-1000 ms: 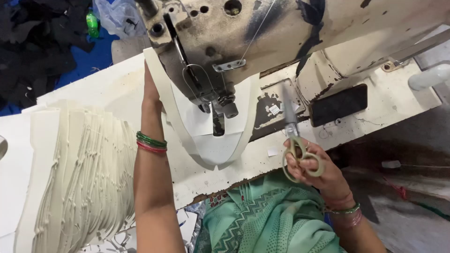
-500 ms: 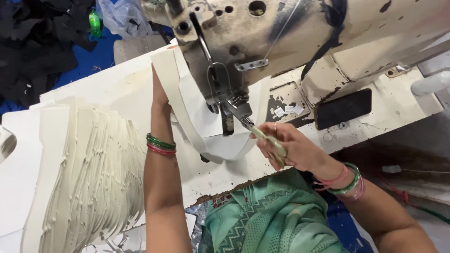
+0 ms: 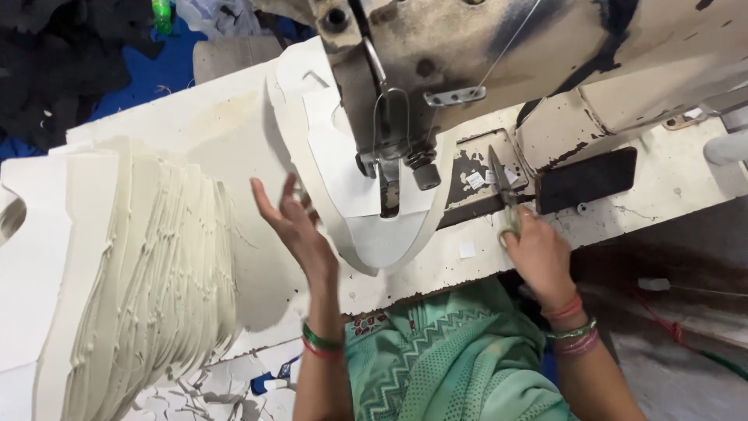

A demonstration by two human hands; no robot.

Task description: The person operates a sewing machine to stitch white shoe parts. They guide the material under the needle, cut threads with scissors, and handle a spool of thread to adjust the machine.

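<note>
We're at a worn, off-white work table (image 3: 195, 132), scuffed and stained, with chipped paint along the front edge. Beyond its far edge there's a blue floor patch (image 3: 132, 86) with dark fabric (image 3: 54, 62) heaped on it, and one small green bottle (image 3: 161, 14) up top.

One big industrial sewing machine (image 3: 499, 54) fills the upper right, its paint rubbed off in dark patches. Under its needle sits one cream curved piece (image 3: 366, 226), shaped like a rounded collar, its tip pointing toward us at the table's near edge.

On the left there's one tall stack of cream cut pieces (image 3: 148, 281); way too many layers to count. Scraps of paper (image 3: 226, 386) lie below it.

Two hands are in view. Our left hand (image 3: 292, 222) is open, fingers spread, palm facing the machine, just beside the curved piece but not clearly touching it. Our right hand (image 3: 538, 253) is closed around the handles of one pair of scissors (image 3: 502, 191), blades pointing away toward the machine base. Bangles show on both wrists, green and red.
</note>
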